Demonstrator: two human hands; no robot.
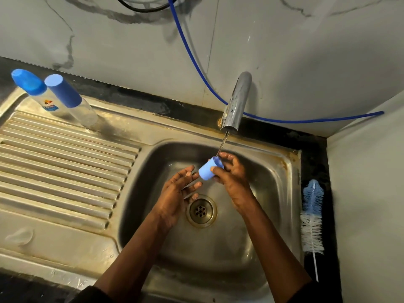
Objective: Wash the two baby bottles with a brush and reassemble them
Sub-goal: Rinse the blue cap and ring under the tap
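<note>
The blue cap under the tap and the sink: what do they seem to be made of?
The blue cap, pinched by the right hand, looks like matte opaque plastic: even colour, no glints. The sink looks like stainless steel: grey sheen, brownish stains along its rim.

Bottles (63, 99) left — brush (312, 217) right of sink (282, 176)

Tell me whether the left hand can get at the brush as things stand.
Probably not cleanly. The brush lies on the counter right of the sink, and the right hand, holding the blue cap, has its forearm in between. The open left hand would have to cross it.
</note>
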